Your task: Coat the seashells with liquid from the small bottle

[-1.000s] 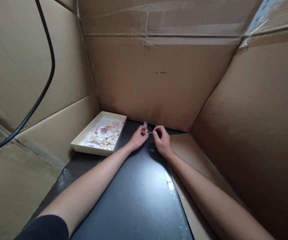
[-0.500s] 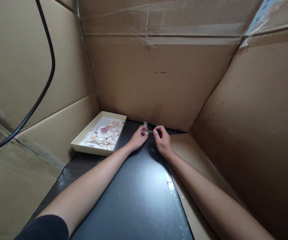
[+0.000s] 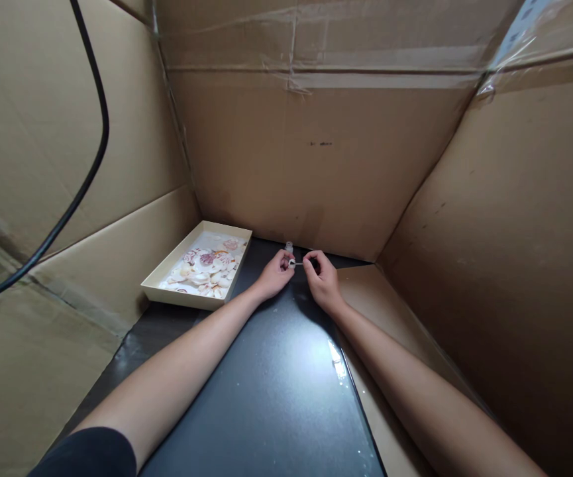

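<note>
Over on the left, a pale tray of shells sits on the dark table; right of it, the left hand pinches a small white piece, a clear bottle standing just behind; the piece looks light, stiff and probably brittle, best gripped gently by its edges; a thin stick points at it, contact unclear, its far end, likely rigid, pinched in the right hand.
</note>
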